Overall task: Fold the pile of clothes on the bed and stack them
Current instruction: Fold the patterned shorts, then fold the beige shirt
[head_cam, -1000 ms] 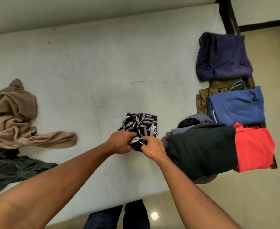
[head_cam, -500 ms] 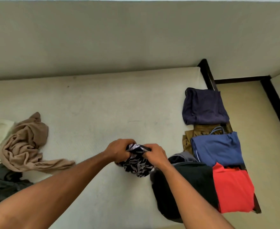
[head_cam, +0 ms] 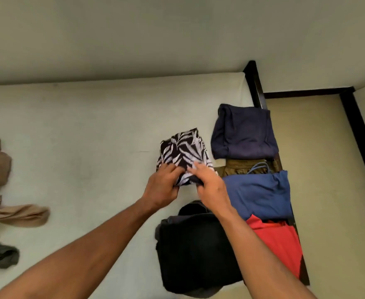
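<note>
Folded item, bed's (head_cam: 91,126) right end: your left hand (head_cam: 162,187) curls round the near-left corner of the leaf-print garment (head_cam: 183,151), right hand (head_cam: 208,183) lies flatter on the near-right, grip unclear; lay it flat, free both corners together.

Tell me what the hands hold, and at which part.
The left hand and the right hand both grip the folded leaf-print garment at its near edge, one at each corner.
</note>
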Tool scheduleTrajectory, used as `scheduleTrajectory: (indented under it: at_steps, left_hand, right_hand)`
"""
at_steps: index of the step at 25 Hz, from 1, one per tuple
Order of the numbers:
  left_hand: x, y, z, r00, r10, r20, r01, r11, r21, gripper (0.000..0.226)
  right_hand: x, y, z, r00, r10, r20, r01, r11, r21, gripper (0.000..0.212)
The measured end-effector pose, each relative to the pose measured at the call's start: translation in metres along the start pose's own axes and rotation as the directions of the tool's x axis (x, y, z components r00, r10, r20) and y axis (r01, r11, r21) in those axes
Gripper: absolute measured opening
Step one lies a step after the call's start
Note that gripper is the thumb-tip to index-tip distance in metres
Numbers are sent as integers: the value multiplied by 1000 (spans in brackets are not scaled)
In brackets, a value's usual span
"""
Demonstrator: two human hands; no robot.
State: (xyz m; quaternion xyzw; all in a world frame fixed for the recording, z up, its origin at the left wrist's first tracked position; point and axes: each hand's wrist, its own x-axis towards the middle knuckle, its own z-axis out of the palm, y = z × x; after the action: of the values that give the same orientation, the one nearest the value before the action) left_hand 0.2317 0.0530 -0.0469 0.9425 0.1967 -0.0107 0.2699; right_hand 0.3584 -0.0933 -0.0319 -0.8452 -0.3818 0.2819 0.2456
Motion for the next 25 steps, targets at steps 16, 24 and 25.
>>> scheduleTrajectory:
  at_steps: [16, 24, 25]
  left_hand:
    - [42, -65, 128, 891, -223, 397, 174, 972, 155, 142]
    - [31, -79, 99, 941, -155, 302, 223, 953, -203, 90]
    - [19, -89, 84, 952, -193, 239, 267, 905, -331, 68]
  right_hand:
    - [52, 86, 115, 985, 95, 146, -46, 950, -310, 73]
    - [57, 71, 114, 972, 198, 127, -163, 955, -246, 73]
    - [58, 56, 112, 971, 232, 62, -216, 956, -198, 69]
